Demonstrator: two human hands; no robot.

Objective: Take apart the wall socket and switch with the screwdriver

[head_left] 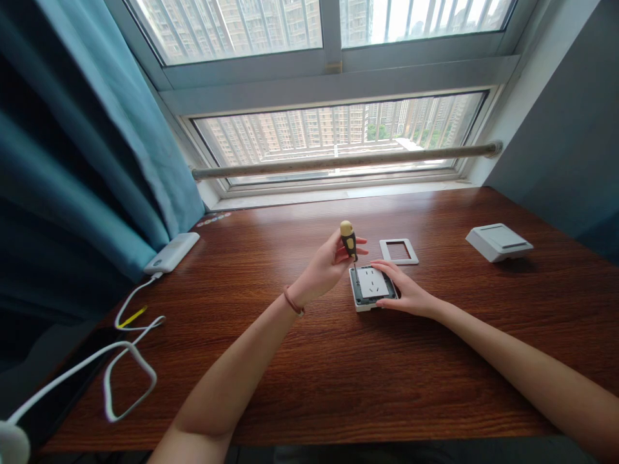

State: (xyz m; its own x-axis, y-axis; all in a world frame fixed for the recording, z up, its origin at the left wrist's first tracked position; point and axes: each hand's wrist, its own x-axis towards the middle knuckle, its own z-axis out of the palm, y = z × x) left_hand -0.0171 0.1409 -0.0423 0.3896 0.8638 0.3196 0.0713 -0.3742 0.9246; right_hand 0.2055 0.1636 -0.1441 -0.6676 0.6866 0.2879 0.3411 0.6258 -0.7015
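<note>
Left hand (333, 259): you grip the screwdriver (348, 240); hold it upright.
Right hand (405, 291): you clasp the socket (373, 283); press it flat to the counter (309, 374).

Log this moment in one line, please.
left hand: holds screwdriver, shaft down at left side of socket | right hand: grips socket | white frame: on table, beyond socket

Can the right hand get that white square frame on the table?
Probably yes: the white frame lies just beyond the right hand, with nothing seen between. But that hand is holding the socket, so it would likely need to let go first.
</note>
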